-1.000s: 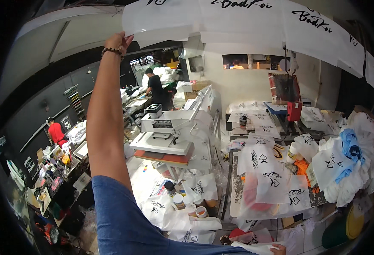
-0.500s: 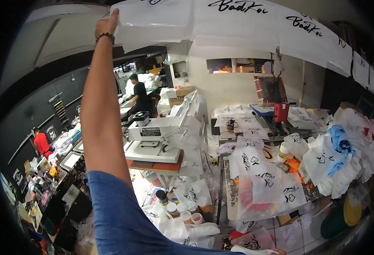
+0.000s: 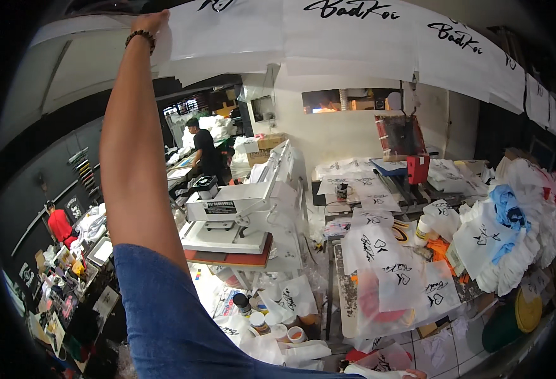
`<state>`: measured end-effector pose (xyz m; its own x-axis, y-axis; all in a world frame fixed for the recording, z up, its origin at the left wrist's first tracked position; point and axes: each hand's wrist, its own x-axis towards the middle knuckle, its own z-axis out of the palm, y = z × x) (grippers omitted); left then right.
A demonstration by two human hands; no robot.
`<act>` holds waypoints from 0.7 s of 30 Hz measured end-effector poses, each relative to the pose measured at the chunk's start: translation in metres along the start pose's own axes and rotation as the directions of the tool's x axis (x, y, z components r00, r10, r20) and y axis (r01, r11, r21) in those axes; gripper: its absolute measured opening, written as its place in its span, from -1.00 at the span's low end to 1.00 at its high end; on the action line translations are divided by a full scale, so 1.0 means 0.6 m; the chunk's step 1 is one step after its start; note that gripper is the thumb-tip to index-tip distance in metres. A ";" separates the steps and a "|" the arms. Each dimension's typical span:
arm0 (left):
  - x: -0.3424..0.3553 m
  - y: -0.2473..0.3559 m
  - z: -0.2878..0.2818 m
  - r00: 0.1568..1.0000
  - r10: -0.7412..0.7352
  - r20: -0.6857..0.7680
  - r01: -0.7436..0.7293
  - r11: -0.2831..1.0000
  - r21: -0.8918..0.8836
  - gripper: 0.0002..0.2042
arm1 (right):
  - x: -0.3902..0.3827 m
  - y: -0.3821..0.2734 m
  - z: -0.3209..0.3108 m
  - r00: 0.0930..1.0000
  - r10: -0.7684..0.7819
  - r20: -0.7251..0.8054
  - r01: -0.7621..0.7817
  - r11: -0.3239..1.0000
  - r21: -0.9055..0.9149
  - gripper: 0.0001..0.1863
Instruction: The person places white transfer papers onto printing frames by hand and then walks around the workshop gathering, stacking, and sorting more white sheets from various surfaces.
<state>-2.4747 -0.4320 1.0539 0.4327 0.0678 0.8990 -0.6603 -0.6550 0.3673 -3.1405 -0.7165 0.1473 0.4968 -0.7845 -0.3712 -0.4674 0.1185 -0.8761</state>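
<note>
My left arm, in a blue sleeve, reaches up along the left side. At the top, my left hand (image 3: 151,23), with a dark beaded bracelet at the wrist, pinches the left edge of a white translucent printed sheet (image 3: 227,38). That sheet hangs overhead in a row with other printed sheets (image 3: 354,44) bearing black script lettering. At the bottom edge, only the fingers of my right hand (image 3: 415,374) show, curled at the side of loose printed sheets (image 3: 385,359); the rest of that hand is cut off.
A white heat press (image 3: 227,221) stands mid-left, with jars (image 3: 258,321) below it. Printed sheets cover the table (image 3: 348,300) at right, beside a heap of white fabric (image 3: 530,221). A green bin with a yellow lid (image 3: 528,311) stands lower right. Two people (image 3: 207,148) are farther back.
My left hand has shifted a little left along the top, staying at the hanging sheet's edge. The view has moved slightly. My right hand remains at the bottom edge.
</note>
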 end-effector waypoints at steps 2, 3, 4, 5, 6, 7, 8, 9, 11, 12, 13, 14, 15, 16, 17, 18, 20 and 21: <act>0.021 -0.008 0.030 0.993 0.114 0.035 -0.081 0.855 -0.512 -0.31 | 0.004 -0.016 0.006 1.000 0.005 0.008 -0.005 1.000 -0.004 -0.62; 0.035 -0.016 0.033 0.984 0.178 -0.020 -0.163 0.844 -0.512 -0.31 | 0.004 -0.024 0.009 1.000 0.006 0.013 -0.006 1.000 -0.004 -0.62; 0.052 -0.025 0.027 0.995 -0.103 -0.004 0.090 0.886 -0.455 -0.38 | 0.005 -0.031 0.013 1.000 0.009 0.014 -0.009 1.000 -0.001 -0.62; 0.065 -0.033 0.029 0.934 -0.355 -0.025 0.321 0.872 -0.369 -0.46 | 0.004 -0.037 0.013 1.000 0.009 0.020 -0.009 1.000 -0.004 -0.62; 0.076 -0.046 0.021 0.983 -0.143 0.114 0.155 0.982 -0.105 -0.56 | 0.005 -0.043 0.016 1.000 0.016 0.022 -0.016 1.000 -0.004 -0.62; 0.080 -0.056 0.022 0.980 -0.134 0.148 0.152 0.982 -0.115 -0.56 | 0.006 -0.048 0.016 0.999 0.017 0.029 -0.017 1.000 -0.005 -0.62; 0.082 -0.063 0.020 0.989 -0.112 0.094 0.130 0.968 -0.214 -0.56 | 0.006 -0.053 0.018 0.999 0.018 0.036 -0.018 1.000 -0.007 -0.62; 0.078 -0.070 0.022 0.997 -0.073 0.032 0.079 0.951 -0.298 -0.56 | 0.006 -0.057 0.020 0.999 0.019 0.044 -0.019 1.000 -0.011 -0.62; 0.052 -0.082 0.028 1.000 0.010 -0.021 -0.016 0.945 -0.326 -0.60 | 0.007 -0.066 0.023 0.998 0.026 0.056 -0.025 0.999 -0.020 -0.62; 0.037 -0.082 0.031 0.986 0.128 -0.105 -0.154 0.942 -0.299 -0.64 | 0.006 -0.072 0.025 0.998 0.026 0.064 -0.025 0.999 -0.023 -0.62; 0.022 -0.077 0.038 0.987 0.129 -0.091 -0.152 0.930 -0.334 -0.64 | 0.005 -0.080 0.026 0.997 0.029 0.071 -0.028 0.999 -0.024 -0.62; 0.006 -0.073 0.043 0.994 0.016 -0.105 -0.074 0.816 -0.573 -0.69 | 0.002 -0.090 0.025 0.996 0.031 0.080 -0.029 0.999 -0.026 -0.62; -0.005 -0.065 0.045 0.993 -0.103 -0.056 0.020 0.622 -0.783 -0.74 | 0.001 -0.104 0.026 0.996 0.032 0.089 -0.030 0.999 -0.025 -0.62; -0.013 -0.060 0.040 1.000 -0.022 -0.015 0.003 0.646 -0.763 -0.78 | -0.004 -0.119 0.021 0.994 0.039 0.102 -0.036 0.999 -0.030 -0.62; -0.019 -0.052 0.040 1.000 -0.017 -0.010 0.004 0.643 -0.766 -0.78 | -0.010 -0.137 0.019 0.992 0.059 0.109 -0.055 0.998 -0.038 -0.62; -0.024 -0.050 0.037 1.000 0.008 -0.026 -0.024 0.694 -0.720 -0.76 | -0.010 -0.160 0.011 0.988 0.096 0.117 -0.090 0.994 -0.056 -0.62; -0.030 -0.050 0.031 0.999 0.026 -0.039 -0.045 0.743 -0.668 -0.74 | -0.015 -0.211 -0.011 0.982 0.122 0.142 -0.106 0.988 -0.115 -0.62; -0.032 -0.053 0.028 0.998 0.027 -0.052 -0.054 0.783 -0.620 -0.70 | -0.020 -0.239 -0.026 0.983 -0.003 0.183 0.029 0.990 -0.138 -0.62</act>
<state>-2.4516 -0.4250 1.0207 0.3822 0.0892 0.9198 -0.9206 -0.0498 0.3873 -3.0909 -0.7336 0.2819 0.6239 -0.6600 -0.4185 -0.5492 0.0107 -0.8356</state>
